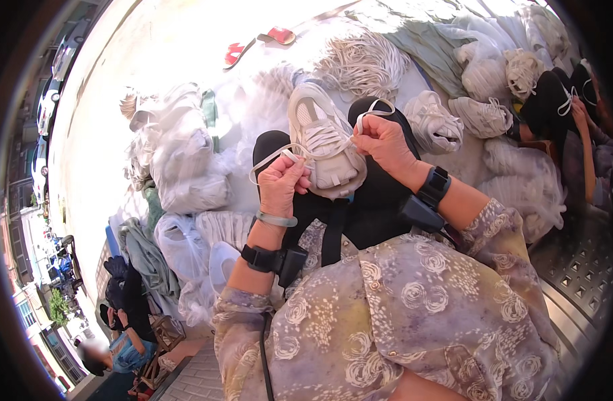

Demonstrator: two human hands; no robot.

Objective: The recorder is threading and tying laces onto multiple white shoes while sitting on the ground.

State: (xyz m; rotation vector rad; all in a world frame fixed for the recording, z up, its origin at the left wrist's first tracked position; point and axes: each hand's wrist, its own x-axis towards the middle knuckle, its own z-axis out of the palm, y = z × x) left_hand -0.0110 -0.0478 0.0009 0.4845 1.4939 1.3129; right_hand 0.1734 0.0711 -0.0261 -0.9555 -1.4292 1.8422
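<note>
At the far left lay white plastic bags point(186, 167) heaped on the pale ground, with more clear bags point(182, 244) lower down beside a grey-green cloth point(142, 257). The left hand point(281, 184) was clenched around one end of a white shoelace point(269, 159), which looped out to the left of the knuckles; a pale bangle point(276, 220) and a black wrist device point(261, 258) sat on that forearm. Just to the right, resting on the person's black-clad lap point(373, 207), was a white sneaker point(323, 144), toe pointing away — its laces crossed over the tongue. The right hand point(383, 140) pinched the other lace end point(373, 110) between fingertips, the grip closed on it and raised beside the shoe's heel end. Beyond lay a bundle of white laces point(363, 63) and two red sandals point(256, 43). Farther right were more white sneakers point(457, 120) — and, at the edge, another person's hand point(579, 110) on a black shoe point(554, 100).
</note>
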